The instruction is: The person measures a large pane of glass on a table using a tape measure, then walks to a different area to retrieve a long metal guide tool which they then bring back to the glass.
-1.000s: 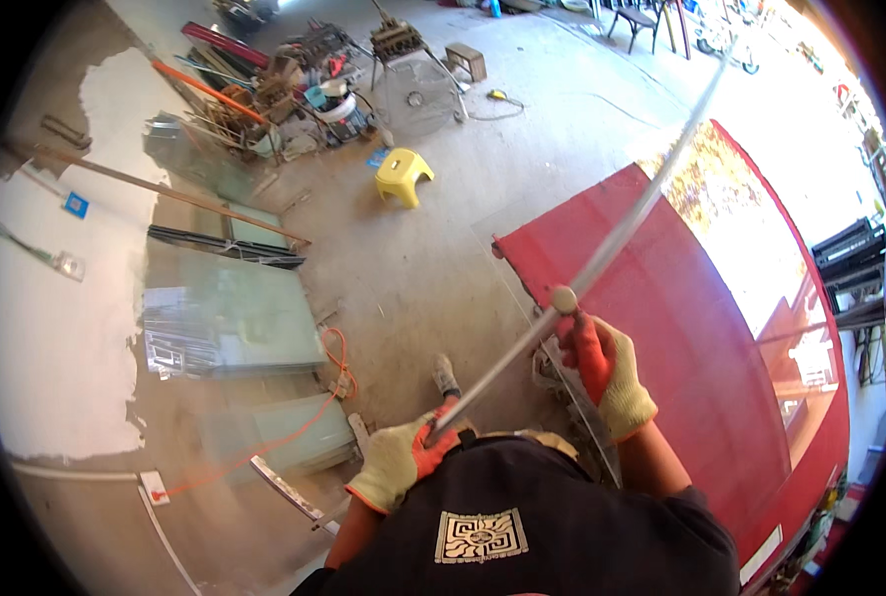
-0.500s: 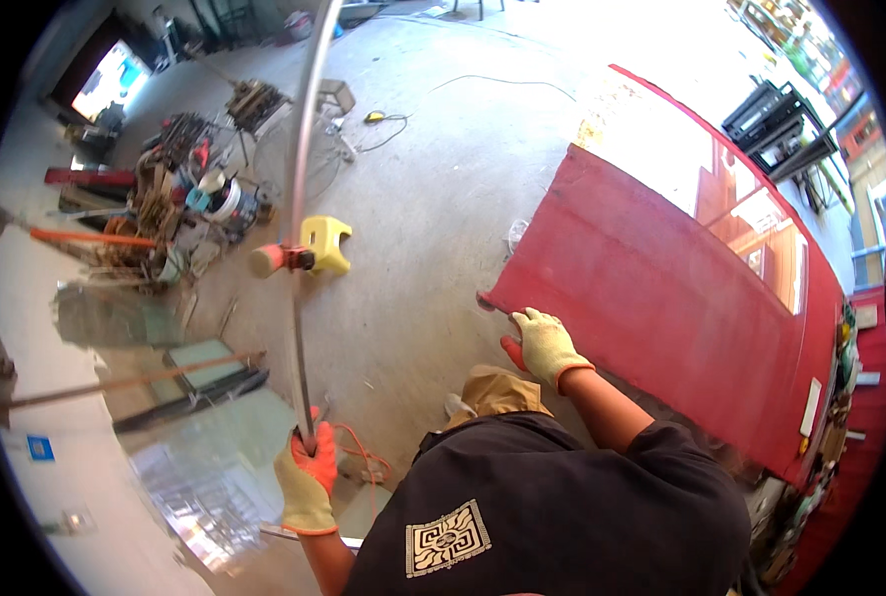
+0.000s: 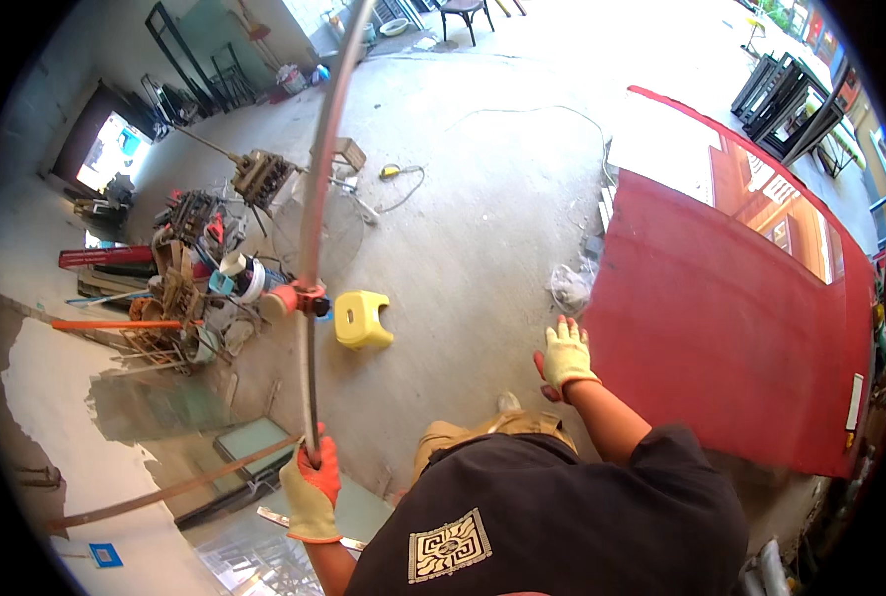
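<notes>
My left hand (image 3: 311, 489), in a yellow glove with a red-coated palm, is closed around the lower end of a long metal bar (image 3: 321, 189). The bar rises nearly upright, and a red round-ended fitting with a black part (image 3: 286, 300) sits partway along it. My right hand (image 3: 567, 360), gloved the same way, holds nothing. Its fingers are stretched out beside the left edge of a table covered in red cloth (image 3: 721, 308). Whether that hand touches the cloth I cannot tell.
A yellow stool (image 3: 362, 320) stands on the floor ahead. Tools and buckets (image 3: 249, 278) are piled at left, above glass panes (image 3: 254, 447). A clear plastic bag (image 3: 570, 288) lies by the table. Black frames (image 3: 776, 99) stand at far right.
My view has shifted, so the stool and table appear further right. My right hand has moved from the table's corner, and its fingers have straightened. My left hand keeps its hold on the bar.
</notes>
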Motion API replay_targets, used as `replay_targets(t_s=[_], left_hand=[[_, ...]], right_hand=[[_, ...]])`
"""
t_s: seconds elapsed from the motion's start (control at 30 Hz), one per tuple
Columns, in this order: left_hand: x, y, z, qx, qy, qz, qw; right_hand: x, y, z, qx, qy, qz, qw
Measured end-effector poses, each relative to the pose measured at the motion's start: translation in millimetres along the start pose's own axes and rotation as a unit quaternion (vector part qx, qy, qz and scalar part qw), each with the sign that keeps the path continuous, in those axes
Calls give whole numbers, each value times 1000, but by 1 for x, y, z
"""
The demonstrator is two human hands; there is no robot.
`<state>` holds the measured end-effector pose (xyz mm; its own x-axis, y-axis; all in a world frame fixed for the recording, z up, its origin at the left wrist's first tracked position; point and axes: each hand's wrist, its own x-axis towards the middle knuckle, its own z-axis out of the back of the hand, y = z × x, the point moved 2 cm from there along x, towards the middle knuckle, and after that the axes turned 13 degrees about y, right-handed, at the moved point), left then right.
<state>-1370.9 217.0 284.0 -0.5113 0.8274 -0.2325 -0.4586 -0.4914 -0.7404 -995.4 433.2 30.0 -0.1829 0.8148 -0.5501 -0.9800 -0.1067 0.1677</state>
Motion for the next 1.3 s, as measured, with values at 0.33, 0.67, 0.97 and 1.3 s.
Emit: replay_targets(t_s=[0.33,0.67,0.97,1.3], left_hand=[[219,25,-13,40,171,-29,984],[398,-4,-19,204,305,-152,918],[448,-7,-51,208,348,-200,892],[410,15,-116,324,450,-207,806]], right_hand=[[15,4,-16,62,-120,-38,990],[39,64,-36,238,-172,-265,918],[1,122,-66,332,-230,-264,876],[-27,115,-43,347,-297,-240,857]])
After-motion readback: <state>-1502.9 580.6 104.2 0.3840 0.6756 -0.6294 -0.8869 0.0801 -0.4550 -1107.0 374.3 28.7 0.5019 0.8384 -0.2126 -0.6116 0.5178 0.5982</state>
